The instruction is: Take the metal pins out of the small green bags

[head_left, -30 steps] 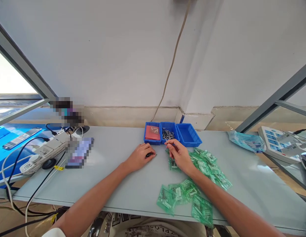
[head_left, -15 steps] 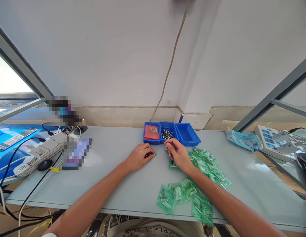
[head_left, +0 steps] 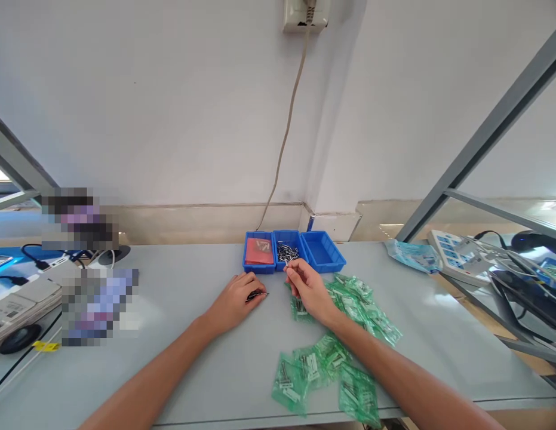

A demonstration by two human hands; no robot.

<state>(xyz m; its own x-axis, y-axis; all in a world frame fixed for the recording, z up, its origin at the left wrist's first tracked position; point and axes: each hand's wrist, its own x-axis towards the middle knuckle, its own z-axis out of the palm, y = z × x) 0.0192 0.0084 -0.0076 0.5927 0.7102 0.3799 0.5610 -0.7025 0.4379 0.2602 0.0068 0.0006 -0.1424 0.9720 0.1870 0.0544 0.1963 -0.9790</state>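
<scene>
— Left hand (head_left: 235,300): resting on the grey surface (head_left: 179,334), fingers pinching a small dark part with a thin pin (head_left: 256,294), keeping it low and steady.

— Right hand (head_left: 308,288): closing on one silvery pin (head_left: 288,266), hovering just before the middle blue bin (head_left: 287,252) of loose pins. Lying close by for easy reach: green bags (head_left: 349,304).

Pale grey tabletop (head_left: 179,334). Three bright blue bins (head_left: 323,254); red-orange pad (head_left: 258,251) in the left one, silver metal pins (head_left: 285,251) in the middle. Translucent green bags (head_left: 349,352) with white printed labels and dark stripes. Small black part (head_left: 255,294) with silver tip under left hand (head_left: 235,301). Beige cable (head_left: 282,137) on white wall. Light blue bag (head_left: 409,254) at right.
</scene>
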